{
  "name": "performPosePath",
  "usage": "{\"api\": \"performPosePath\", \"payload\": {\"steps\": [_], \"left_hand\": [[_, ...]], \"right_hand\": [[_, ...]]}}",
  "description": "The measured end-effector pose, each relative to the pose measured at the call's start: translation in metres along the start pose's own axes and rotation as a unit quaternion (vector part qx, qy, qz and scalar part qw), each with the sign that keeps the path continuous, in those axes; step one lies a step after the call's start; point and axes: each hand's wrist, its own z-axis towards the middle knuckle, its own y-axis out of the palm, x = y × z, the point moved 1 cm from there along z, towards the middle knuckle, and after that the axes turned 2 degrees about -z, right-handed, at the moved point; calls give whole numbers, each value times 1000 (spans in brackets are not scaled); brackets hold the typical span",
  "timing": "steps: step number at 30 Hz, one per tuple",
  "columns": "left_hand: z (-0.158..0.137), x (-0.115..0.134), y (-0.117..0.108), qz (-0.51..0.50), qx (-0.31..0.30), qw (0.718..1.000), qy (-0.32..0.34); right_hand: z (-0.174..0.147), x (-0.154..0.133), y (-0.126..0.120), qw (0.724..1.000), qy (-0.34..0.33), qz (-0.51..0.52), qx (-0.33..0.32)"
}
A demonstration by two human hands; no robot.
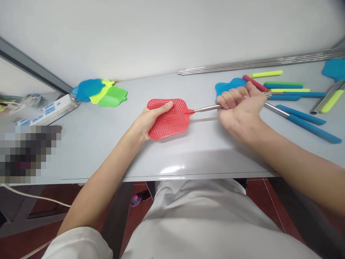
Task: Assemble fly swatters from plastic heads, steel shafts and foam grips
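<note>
A red fly swatter (168, 122) is held above the grey table, its perforated head toward the left and its metal rod toward the right. My left hand (151, 120) grips the head's left edge, thumb on top and the other fingers hidden beneath. My right hand (239, 104) is wrapped round the metal rod (207, 108), whose thin end enters the neck of the red head. Behind my right hand lies a blue swatter head (229, 86), partly covered by it.
Blue (90, 90), yellow and green swatter heads (113, 97) lie at the back left, near a white power strip (54, 111). Long metal rods (242, 64) run along the wall. Several coloured handle sleeves (312, 127) and another blue head (334, 70) are at right.
</note>
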Motion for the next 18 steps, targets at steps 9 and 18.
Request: {"api": "performPosePath", "payload": {"steps": [9, 18], "left_hand": [[5, -2, -5, 55, 106, 986, 115], [9, -3, -14, 255, 169, 931, 197]], "right_hand": [[0, -5, 3, 999, -7, -28, 17], [-4, -1, 4, 999, 21, -25, 26]]}}
